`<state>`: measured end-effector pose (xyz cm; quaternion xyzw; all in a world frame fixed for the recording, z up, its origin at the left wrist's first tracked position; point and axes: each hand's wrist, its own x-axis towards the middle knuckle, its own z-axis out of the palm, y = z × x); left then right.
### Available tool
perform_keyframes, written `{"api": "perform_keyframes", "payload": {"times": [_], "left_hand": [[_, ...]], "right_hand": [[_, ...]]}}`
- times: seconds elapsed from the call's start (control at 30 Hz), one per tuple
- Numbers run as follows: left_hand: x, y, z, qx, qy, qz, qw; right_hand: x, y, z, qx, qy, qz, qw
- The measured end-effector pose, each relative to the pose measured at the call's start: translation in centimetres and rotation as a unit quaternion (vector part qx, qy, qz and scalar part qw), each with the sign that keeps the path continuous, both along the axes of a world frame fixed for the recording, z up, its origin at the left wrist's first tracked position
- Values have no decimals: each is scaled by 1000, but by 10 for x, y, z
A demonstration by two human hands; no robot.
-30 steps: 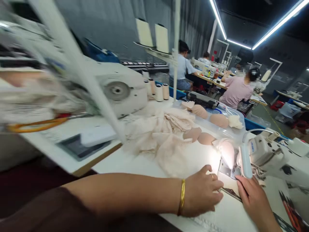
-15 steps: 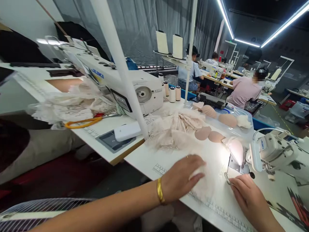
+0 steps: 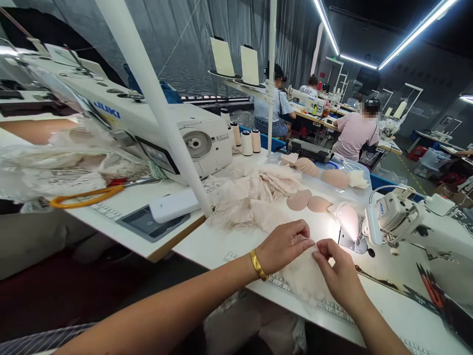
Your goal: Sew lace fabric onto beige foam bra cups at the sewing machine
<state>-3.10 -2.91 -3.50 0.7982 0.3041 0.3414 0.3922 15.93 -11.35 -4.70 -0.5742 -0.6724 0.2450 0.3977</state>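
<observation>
left hand: (image 3: pixel 283 245) fingers curled, upper edge of the lace piece (image 3: pixel 305 278) pinched between thumb and fingertips; gold bangle (image 3: pixel 257 265) worn at the wrist.
right hand: (image 3: pixel 338 273) fingers bent, same upper edge pinched just beside the left fingertips; the two hands almost touching.
lace piece: pale, laid flat on the white table (image 3: pixel 384 315) below both hands, over the printed ruler strip (image 3: pixel 332 309) at the table's near edge; lifted slightly where it is gripped.
sewing machine: (image 3: pixel 417 222) white, to the right of the hands, head pointed left; lamp lit, bright patch thrown on the table at the needle area, near the right hand but apart from it.
fabric pile: (image 3: pixel 254 197) cream lace heaped behind the left hand, not touched.
foam cups: (image 3: pixel 308 201) beige, two laid flat between the pile and the machine; more seen in the clear bin (image 3: pixel 360 170) behind.
second machine: (image 3: pixel 148 128) white, on the neighbouring table to the left; thread cones (image 3: pixel 247 142) stood beside it.
scissors: (image 3: pixel 88 196) orange-handled, laid on the left table, well apart from both hands.
white pole: (image 3: pixel 155 108) slanted across the left of the view, foot at the table joint.
other people: two seated with backs turned, at machines in the background (image 3: pixel 354 133).
</observation>
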Motion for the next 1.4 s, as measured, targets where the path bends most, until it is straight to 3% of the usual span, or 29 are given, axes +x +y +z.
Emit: {"api": "perform_keyframes", "payload": {"times": [0.17, 0.33, 0.43, 0.57, 0.63, 0.7, 0.73, 0.8, 0.93, 1.1, 1.23, 1.4], "left_hand": [[0, 9, -2, -143, -43, -43, 988], [9, 0, 1, -185, -131, -69, 972], [15, -9, 5, -208, -116, -62, 969], [19, -7, 8, -240, -54, -101, 964], [21, 7, 10, -178, 33, -115, 977], [23, 31, 12, -14, 156, -70, 985], [25, 45, 13, 86, 222, -23, 971], [27, 73, 13, 164, 276, 41, 946], [29, 111, 5, 211, 348, 77, 910], [29, 119, -6, 252, 377, 66, 889], [31, 121, -8, 270, 354, 64, 893], [28, 120, 5, 293, 250, 110, 916]], "right_hand": [[17, -6, 4, -1, 9, -32, 999], [15, -23, 14, 37, 7, -20, 999], [8, -32, 22, 1, 125, -9, 992], [13, -31, 21, -108, 327, 50, 937], [21, -23, 13, -145, 359, 47, 921], [30, -14, 0, -153, 334, 13, 930], [33, -10, -7, -148, 316, -9, 937], [39, -3, -21, -130, 295, -52, 945], [43, 1, -37, -82, 263, -97, 956], [40, -5, -29, -54, 91, -95, 990], [33, -10, -16, -54, -42, -77, 995], [22, -4, -17, -76, -113, -93, 986]]}}
